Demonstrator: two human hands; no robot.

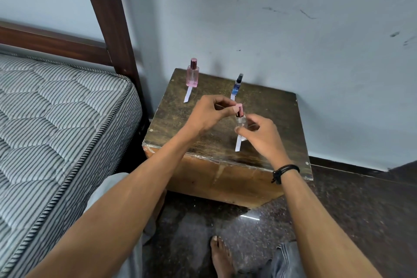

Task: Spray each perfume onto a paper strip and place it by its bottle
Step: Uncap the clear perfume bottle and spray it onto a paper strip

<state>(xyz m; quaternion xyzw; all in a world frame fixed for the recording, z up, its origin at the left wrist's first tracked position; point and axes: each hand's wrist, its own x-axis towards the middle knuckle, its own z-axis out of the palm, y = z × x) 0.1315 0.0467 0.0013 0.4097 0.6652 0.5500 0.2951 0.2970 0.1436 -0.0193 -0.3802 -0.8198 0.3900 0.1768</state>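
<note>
- left hand (pixel 208 113) pinches the pink cap (pixel 239 109) atop the clear bottle (pixel 241 121); right hand (pixel 262 135) grips its glass body, over the middle of the surface (pixel 180 124)
- near strip (pixel 238 145) shows below the right thumb; whether it is held or lying there, I cannot tell
- far left, pink bottle (pixel 192 75) stands upright, left strip (pixel 187 95) just before it; to its right, blue bottle (pixel 238 84) with far strip (pixel 232 97)
- mattress (pixel 56 108) at left

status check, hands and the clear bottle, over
Left hand pinching pink cap, right hand gripping clear bottle. Paper strip just below it. Pink bottle and blue bottle behind, nothing in the way.
</note>
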